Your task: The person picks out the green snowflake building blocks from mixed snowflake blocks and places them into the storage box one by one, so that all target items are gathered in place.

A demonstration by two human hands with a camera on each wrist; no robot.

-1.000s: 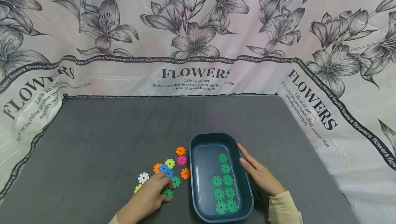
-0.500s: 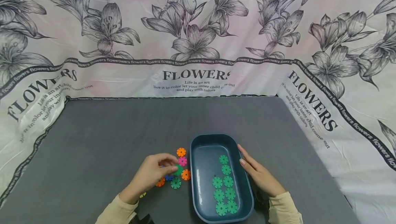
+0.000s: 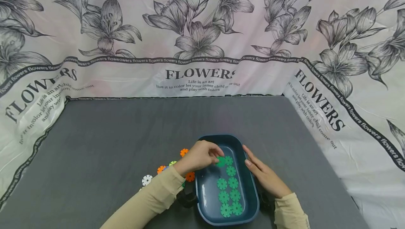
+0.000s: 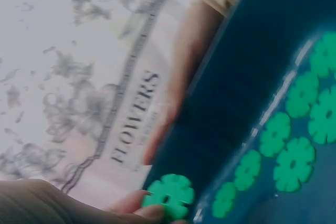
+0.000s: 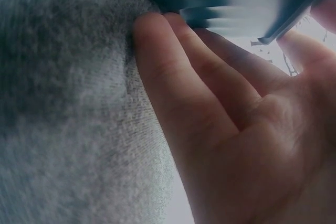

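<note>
My left hand is over the far part of a blue-grey plastic tray, pinching a green notched plastic disc between thumb and fingers. In the left wrist view that disc shows its slots and centre hole, close to the tray wall. Several matching green discs lie flat on the tray floor in two columns along its right half. Against the tray's right outer side rests my right hand, fingers extended. The right wrist view shows its straight fingers touching the tray's side near the cloth.
Left of the tray, partly hidden by my left forearm, lie loose discs: a white one, orange ones and a yellow-green one. Grey cloth covers the table. A flower-printed curtain stands behind it.
The left hand has picked up a green disc from the loose pile and carried it rightward over the rim to above the tray. The right hand has stayed at the tray's side.
</note>
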